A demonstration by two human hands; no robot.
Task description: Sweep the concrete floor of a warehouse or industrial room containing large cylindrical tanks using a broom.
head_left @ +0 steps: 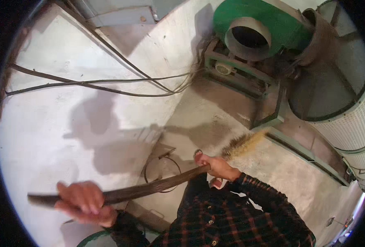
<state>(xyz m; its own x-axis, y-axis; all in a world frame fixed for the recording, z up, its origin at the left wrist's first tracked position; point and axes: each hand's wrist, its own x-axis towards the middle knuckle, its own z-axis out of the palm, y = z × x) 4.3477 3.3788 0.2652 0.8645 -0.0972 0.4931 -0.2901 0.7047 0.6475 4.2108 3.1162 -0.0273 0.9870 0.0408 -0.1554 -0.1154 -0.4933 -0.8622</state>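
The broom lies nearly level across the near field, its long axis running from near left up to far right. The left hand is wrapped fully around the handle close to its left end. The right hand is clenched on the handle just beside the straw bristles, which hang over the dusty floor near the green machine.

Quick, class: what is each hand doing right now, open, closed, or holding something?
Left hand: closed on the broom handle near its end.
Right hand: closed on the handle near the bristles.
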